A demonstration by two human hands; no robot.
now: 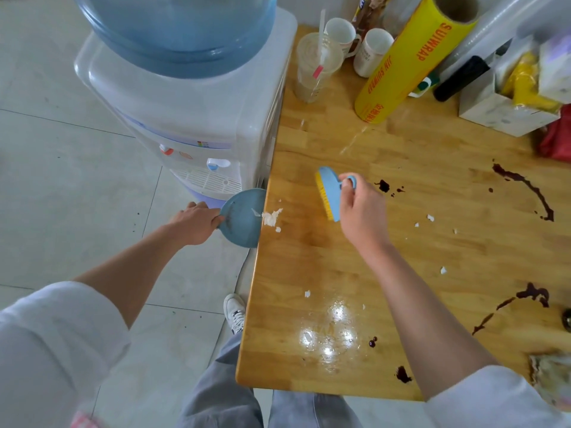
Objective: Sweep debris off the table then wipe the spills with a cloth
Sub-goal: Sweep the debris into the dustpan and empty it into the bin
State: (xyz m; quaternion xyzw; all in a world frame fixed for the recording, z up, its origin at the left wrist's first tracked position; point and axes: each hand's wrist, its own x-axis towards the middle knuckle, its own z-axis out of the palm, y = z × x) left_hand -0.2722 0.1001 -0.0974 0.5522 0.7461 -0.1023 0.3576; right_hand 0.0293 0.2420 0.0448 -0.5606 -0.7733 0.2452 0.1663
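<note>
- Sweeping step in hand, judging by the scene: wiping not yet begun, with dark spills (525, 186) lying toward the right edge of the wooden surface (309, 267) and more near its near edge.
- Right hand (360, 211) gripping the blue hand brush (329, 193), fingers (346, 180) curled through its loop handle, yellow bristles facing the left edge.
- Left hand (197, 220) holding the blue dustpan (242, 217) by its rim, fingers wrapped round it, pan lip pressing against the left edge just below surface level.
- Torn white paper scraps (272, 216) gathering right at the left edge beside the pan; smaller bits scattered mid-surface and toward the near edge.
- Next move probably calling for a short stroke leftward to push the pile over the edge into the pan, then reaching back for the stray bits.
- Crumpled cloth (550, 375) waiting at the near right corner.
- Far edge crowded: two white mugs (372, 50), a plastic cup with straw (316, 63), a yellow cling-wrap roll (411, 57).
- Water dispenser (185, 97) standing on the tiled floor (61, 180) against the left edge.
</note>
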